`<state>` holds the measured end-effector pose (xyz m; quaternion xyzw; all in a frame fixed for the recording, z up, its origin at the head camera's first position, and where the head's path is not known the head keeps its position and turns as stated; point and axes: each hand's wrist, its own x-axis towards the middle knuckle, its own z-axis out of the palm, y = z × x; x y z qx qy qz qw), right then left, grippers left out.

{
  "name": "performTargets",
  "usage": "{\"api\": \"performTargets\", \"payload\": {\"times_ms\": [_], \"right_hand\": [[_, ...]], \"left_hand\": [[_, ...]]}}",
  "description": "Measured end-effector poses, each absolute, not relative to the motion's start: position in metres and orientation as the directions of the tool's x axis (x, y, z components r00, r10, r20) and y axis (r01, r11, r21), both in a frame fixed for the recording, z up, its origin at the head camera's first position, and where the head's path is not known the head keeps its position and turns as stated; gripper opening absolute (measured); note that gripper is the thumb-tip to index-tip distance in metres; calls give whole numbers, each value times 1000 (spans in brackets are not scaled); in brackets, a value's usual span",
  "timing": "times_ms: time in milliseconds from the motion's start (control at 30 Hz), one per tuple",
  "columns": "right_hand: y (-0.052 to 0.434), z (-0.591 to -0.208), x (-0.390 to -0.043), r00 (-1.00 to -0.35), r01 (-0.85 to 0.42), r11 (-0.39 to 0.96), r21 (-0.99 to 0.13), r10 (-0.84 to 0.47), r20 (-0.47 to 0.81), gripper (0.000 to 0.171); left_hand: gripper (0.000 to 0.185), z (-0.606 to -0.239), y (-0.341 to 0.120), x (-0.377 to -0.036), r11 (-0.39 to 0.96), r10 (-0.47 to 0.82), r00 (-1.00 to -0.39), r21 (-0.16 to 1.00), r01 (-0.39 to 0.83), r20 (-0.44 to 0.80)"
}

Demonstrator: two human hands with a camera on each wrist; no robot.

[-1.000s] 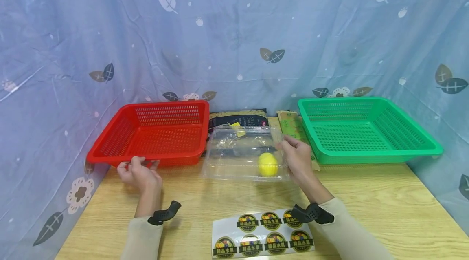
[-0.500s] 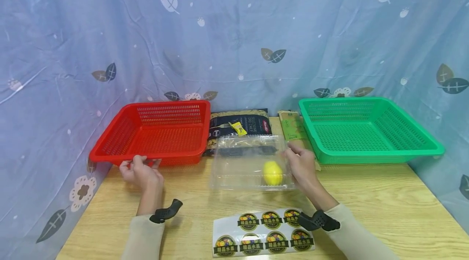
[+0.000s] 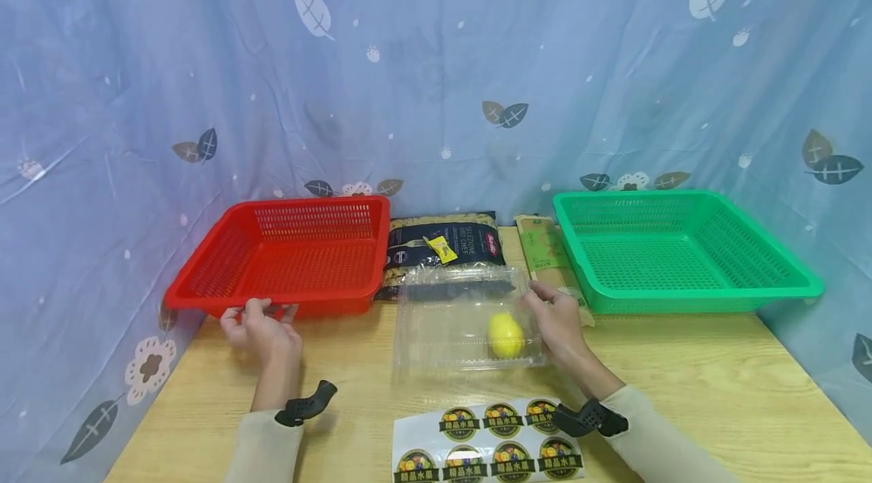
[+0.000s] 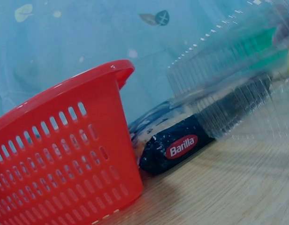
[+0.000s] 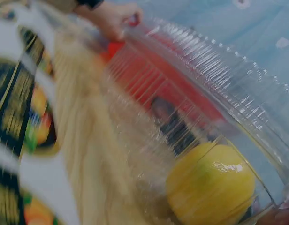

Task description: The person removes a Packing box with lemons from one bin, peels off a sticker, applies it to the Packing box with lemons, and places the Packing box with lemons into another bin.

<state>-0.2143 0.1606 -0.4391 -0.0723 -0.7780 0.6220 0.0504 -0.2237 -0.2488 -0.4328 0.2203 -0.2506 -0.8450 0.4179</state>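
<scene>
A person sits at a wooden table [image 3: 715, 384] w/ both forearms out. The right hand [image 3: 555, 320] grips the right edge of a clear plastic clamshell box [image 3: 463, 316], fingers curled on its rim; the lid looks down over the base, tho whether it has snapped shut can't be told. Inside, near the box's right end, lies a yellow lemon [image 3: 506, 334]. The box sits mid-table, between the two baskets. The left hand [image 3: 262, 324] holds the front rim of a red basket [image 3: 300, 256] at the table's back left corner, fingers curled over the edge. A green basket [image 3: 674, 252] stands at the back right corner. Behind the box, at the back edge, lie a black Barilla pasta bag [image 3: 443, 241] and a green packet [image 3: 541, 244]. A sheet of round fruit stickers [image 3: 487, 441] lies at the front edge, just in front of the box.

Judgement: the thin plastic flexes, so hold it by the rim, keep it level, and move slowly so the lemon doesn't roll.
</scene>
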Motion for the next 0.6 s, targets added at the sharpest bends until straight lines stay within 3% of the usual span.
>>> {"api": "performTargets", "payload": {"times_ms": [167, 600], "right_hand": [[161, -442, -213, -978, 9, 340, -940, 199, 63, 49], [167, -440, -207, -990, -17, 408, -913, 123, 74, 49]], "left_hand": [[22, -434, -248, -221, -525, -810, -568, 612, 591, -146], [18, -436, -246, -216, -580, -780, -604, 552, 599, -164]]}}
